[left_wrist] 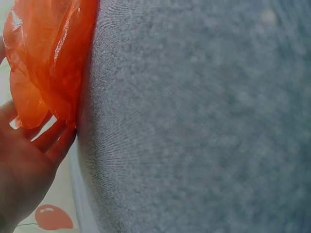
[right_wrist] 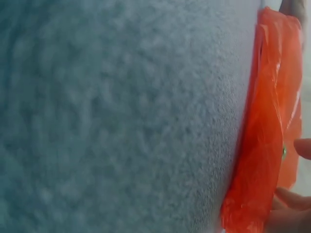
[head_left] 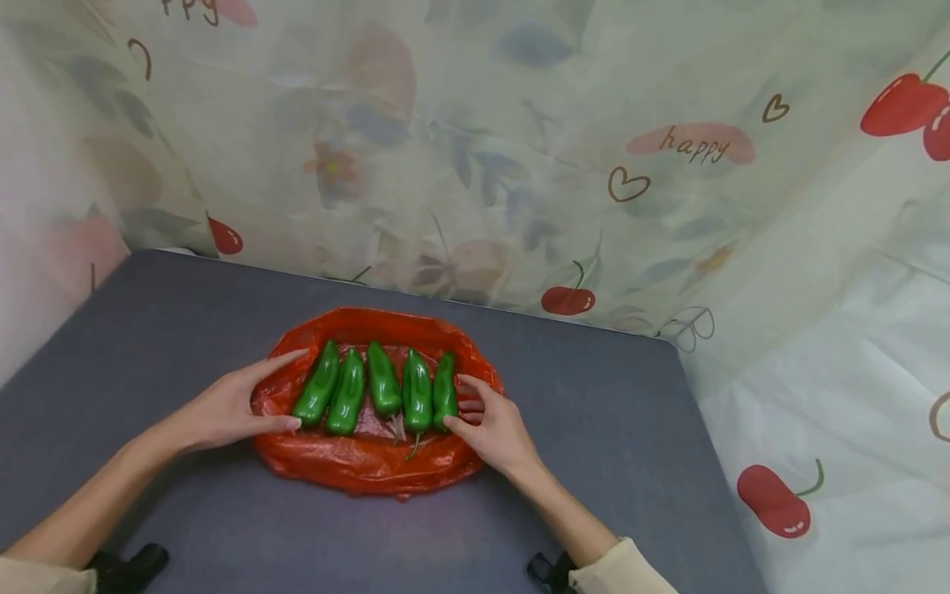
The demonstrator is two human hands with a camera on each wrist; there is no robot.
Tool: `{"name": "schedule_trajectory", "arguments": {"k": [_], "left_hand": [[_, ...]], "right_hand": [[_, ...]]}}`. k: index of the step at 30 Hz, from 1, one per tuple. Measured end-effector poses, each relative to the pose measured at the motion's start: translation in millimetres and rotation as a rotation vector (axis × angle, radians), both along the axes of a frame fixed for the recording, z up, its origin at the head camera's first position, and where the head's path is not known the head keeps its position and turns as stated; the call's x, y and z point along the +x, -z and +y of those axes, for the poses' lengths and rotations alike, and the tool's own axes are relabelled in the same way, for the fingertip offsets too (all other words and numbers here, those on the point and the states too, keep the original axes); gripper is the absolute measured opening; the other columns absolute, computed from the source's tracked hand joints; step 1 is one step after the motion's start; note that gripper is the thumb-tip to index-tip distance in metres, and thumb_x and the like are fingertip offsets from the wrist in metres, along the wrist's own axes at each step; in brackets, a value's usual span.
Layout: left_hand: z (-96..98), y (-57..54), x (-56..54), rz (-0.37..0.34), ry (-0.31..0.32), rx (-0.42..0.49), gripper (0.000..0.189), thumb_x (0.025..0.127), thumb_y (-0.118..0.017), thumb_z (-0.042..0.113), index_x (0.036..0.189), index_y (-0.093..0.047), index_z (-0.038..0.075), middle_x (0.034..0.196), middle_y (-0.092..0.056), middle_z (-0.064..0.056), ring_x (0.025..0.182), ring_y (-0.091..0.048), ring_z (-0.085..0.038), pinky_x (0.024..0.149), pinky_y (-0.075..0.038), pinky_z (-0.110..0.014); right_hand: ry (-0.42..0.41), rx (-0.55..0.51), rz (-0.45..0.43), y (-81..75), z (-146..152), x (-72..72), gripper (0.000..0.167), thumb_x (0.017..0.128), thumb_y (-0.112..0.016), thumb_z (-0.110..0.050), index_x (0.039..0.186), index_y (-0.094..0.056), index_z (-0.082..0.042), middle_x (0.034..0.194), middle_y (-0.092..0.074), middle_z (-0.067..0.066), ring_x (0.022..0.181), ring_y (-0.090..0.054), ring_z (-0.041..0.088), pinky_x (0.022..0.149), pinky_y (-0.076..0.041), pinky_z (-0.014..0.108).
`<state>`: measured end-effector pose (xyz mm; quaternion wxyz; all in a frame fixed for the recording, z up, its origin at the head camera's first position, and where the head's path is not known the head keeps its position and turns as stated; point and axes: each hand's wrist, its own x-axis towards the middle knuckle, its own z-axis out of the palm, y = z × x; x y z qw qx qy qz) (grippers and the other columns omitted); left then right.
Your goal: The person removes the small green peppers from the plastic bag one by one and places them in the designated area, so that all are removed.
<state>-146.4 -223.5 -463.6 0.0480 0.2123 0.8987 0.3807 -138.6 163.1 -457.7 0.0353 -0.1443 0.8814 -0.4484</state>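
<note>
Several glossy green peppers (head_left: 383, 379) stand side by side in a row within an orange-red plastic bag (head_left: 364, 466), its rim spread wide on the table. At the bag's left side is my left hand (head_left: 230, 404), its thumb and index finger stretched apart; the thumb tip meets the base of the leftmost pepper (head_left: 317, 385). In the left wrist view, the fingers of that hand lie along the bag's outside (left_wrist: 48, 58). My right hand (head_left: 499, 421) reaches over the right rim, fingers loosely bent, thumb tip at the lower end of the rightmost pepper (head_left: 444, 386).
A dark grey cloth-covered table (head_left: 594, 429) carries the bag. Behind it hangs a pale printed curtain (head_left: 475, 165) with cherries and hearts, continuing down the right side. Black straps (head_left: 549, 571) show at both wrists beside cream sleeves.
</note>
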Motion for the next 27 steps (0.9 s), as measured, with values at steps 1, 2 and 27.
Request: {"name": "schedule_trajectory", "arguments": {"k": [1,2,27], "left_hand": [[0.0,0.1,0.2,0.003,0.0,0.0,0.088,0.082,-0.081,0.041,0.152,-0.039,0.009,0.141,-0.048,-0.025,0.118,-0.054,-0.039,0.091,-0.047,-0.06],[0.1,0.2,0.4,0.006,0.001,0.0,0.087,0.082,-0.081,0.041,0.152,-0.039,0.01,0.141,-0.048,-0.025,0.117,-0.054,-0.039,0.091,-0.047,-0.06],[-0.8,0.4,0.8,-0.058,-0.005,0.008,0.087,0.087,-0.076,0.042,0.157,-0.03,0.015,0.141,-0.048,-0.026,0.117,-0.054,-0.039,0.091,-0.046,-0.06]], "right_hand": [[0.003,0.01,-0.002,0.6,-1,0.1,0.062,0.089,-0.077,-0.02,0.143,-0.05,-0.006,0.122,-0.065,0.01,0.102,-0.067,0.023,0.088,-0.054,0.036],[0.011,0.025,-0.008,1.3,-2,0.0,0.062,0.089,-0.077,-0.021,0.143,-0.051,-0.007,0.121,-0.066,0.009,0.102,-0.067,0.022,0.088,-0.054,0.036],[0.04,0.092,-0.031,5.9,-10,-7.6,0.066,0.085,-0.079,-0.025,0.144,-0.053,-0.01,0.111,-0.072,0.007,0.095,-0.069,0.015,0.076,-0.055,0.03]]}}
